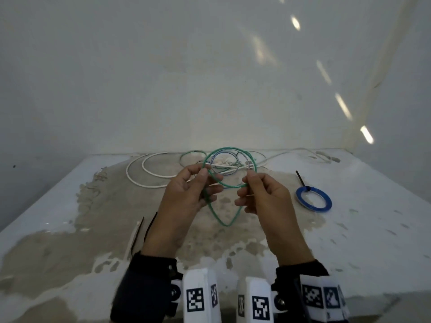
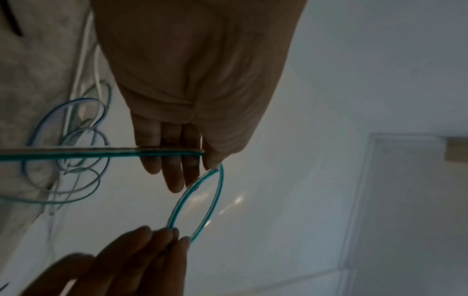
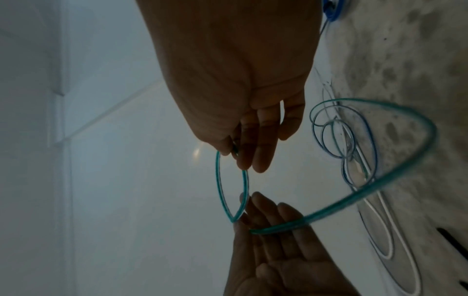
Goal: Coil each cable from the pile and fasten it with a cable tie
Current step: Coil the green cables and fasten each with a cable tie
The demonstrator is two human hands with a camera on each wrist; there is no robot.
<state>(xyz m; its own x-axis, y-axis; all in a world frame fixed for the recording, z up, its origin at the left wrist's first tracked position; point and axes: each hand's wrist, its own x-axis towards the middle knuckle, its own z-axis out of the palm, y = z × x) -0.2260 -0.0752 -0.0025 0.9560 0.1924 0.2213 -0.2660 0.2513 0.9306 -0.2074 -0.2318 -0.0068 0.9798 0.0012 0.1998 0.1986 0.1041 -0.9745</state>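
Note:
A thin green cable [image 1: 229,185] is held in the air above the table, bent into a round loop up top and a hanging loop below. My left hand [image 1: 203,174] pinches it at thumb and forefinger on the loop's left side. My right hand [image 1: 248,183] pinches the loop's right side. The same green cable [image 2: 195,198] runs between both hands in the left wrist view, and the green cable [image 3: 231,188] also shows in the right wrist view. Behind lies the pile [image 1: 224,163] of white, blue and green cables.
A coiled blue cable [image 1: 313,198] fastened with a black tie lies at the right. Loose black cable ties [image 1: 149,227] and a white one lie at the left. The stained white table [image 1: 70,229] ends at a wall behind the pile.

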